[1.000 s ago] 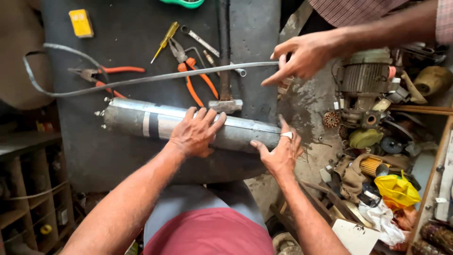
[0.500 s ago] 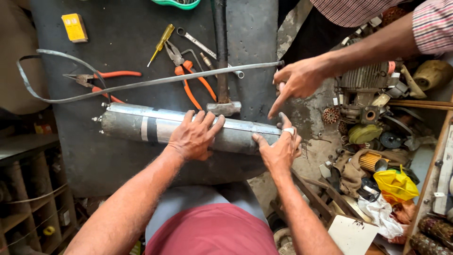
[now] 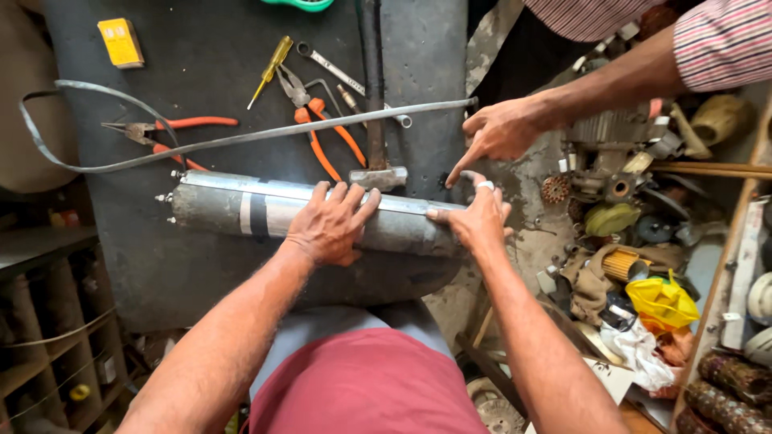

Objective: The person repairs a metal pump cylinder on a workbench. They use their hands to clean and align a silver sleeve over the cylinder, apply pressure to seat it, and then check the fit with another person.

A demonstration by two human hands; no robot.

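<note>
Two hands pin a long grey metal cylinder (image 3: pixel 265 213) lying across the dark workbench (image 3: pixel 201 64).

Nearest the camera, at centre frame, the left hand (image 3: pixel 328 225) lies flat on the cylinder's middle with fingers spread, pressing rather than gripping; just to its right, the right hand (image 3: pixel 476 217), wearing a ring, curls over the cylinder's right end. The cylinder's long axis runs left to right, dipping slightly rightward, and its bolted end points to the frame's left. Beyond it lie a hammer (image 3: pixel 374 120), orange-handled pliers (image 3: pixel 318 128) and a bent grey metal strip (image 3: pixel 241 138). At upper right, another person's hand (image 3: pixel 498 133) points a finger down near the cylinder's right end.
</note>
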